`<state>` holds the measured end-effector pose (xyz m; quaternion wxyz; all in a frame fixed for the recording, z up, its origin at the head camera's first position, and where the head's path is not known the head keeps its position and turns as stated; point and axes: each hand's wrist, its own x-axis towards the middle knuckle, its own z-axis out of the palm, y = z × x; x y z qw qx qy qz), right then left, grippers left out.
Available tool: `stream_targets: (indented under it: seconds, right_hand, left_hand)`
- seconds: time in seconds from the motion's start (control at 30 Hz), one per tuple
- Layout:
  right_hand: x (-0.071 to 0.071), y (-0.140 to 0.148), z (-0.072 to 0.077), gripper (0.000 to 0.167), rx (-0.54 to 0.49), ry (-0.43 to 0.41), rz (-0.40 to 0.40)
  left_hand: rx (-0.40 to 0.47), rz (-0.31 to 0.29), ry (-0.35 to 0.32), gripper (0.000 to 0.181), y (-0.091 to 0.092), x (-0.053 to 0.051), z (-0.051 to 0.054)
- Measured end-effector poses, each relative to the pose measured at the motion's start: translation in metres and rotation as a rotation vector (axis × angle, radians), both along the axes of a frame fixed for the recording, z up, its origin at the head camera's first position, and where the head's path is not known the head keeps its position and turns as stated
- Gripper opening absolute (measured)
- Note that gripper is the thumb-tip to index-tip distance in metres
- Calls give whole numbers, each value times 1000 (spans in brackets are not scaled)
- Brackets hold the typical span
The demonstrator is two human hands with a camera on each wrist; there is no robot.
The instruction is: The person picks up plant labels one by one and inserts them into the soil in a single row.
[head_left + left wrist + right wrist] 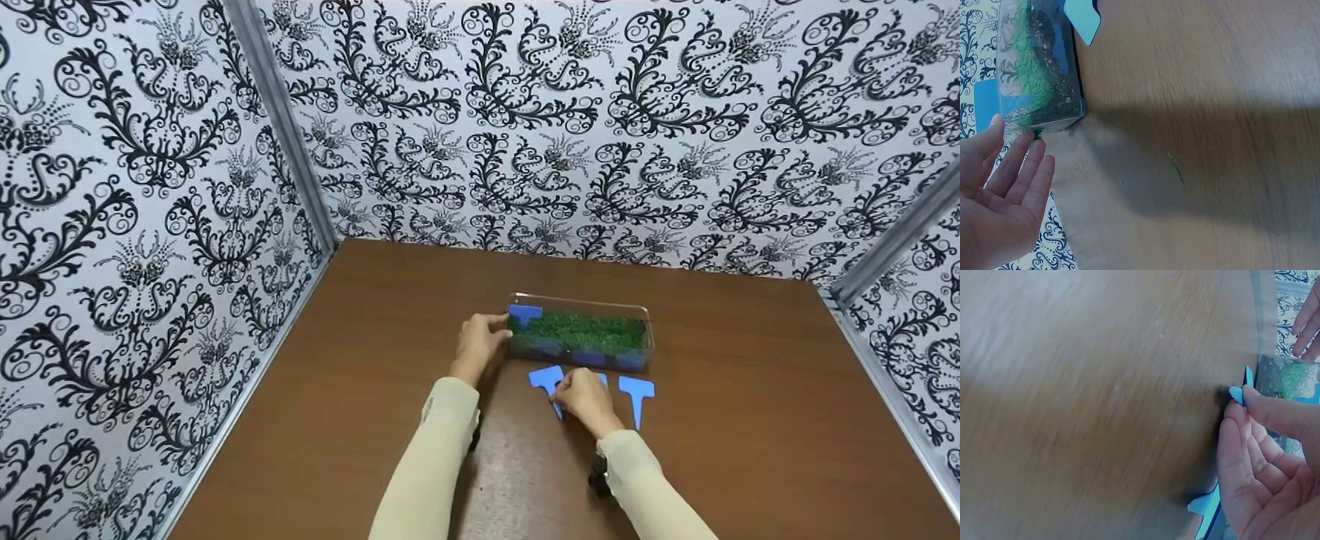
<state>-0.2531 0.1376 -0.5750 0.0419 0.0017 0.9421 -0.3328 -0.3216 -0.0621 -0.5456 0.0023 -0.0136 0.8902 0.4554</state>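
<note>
Picking up seems underway: the right hand (586,394) pinches a blue label (545,375) just in front of the clear box (592,307). The left hand (480,345), fingers loosely extended, meets the box's end. Next likely calls for a steady lift.

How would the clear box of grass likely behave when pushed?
The clear box would probably slide rather than tip, being long and low. Straight-edged, it should hardly flex. The dark layer under the grass may add weight.
</note>
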Motion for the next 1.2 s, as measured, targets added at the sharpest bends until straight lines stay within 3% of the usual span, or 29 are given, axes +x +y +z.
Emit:
stream_targets:
  seconds: [0.13, 0.23, 0.47, 0.73, 1.2]
  right_hand:
    - [1, 1, 1, 12, -52, -33, -17]
    - [0, 3, 0, 8, -87, -61, -31]
    - [-1, 7, -3, 8, -118, -89, -65]
    - [1, 8, -5, 5, -242, -124, -83]
    - [-1, 8, -3, 5, -313, -147, -114]
  left_hand:
    - [2, -1, 5, 35, 0, 0, 0]
    - [-4, 3, 11, 34, 0, 0, 0]
    - [-20, 11, 9, 35, 0, -2, -1]
    - [10, 9, 12, 35, -1, 1, -1]
    - [35, 11, 19, 34, -1, 2, 0]
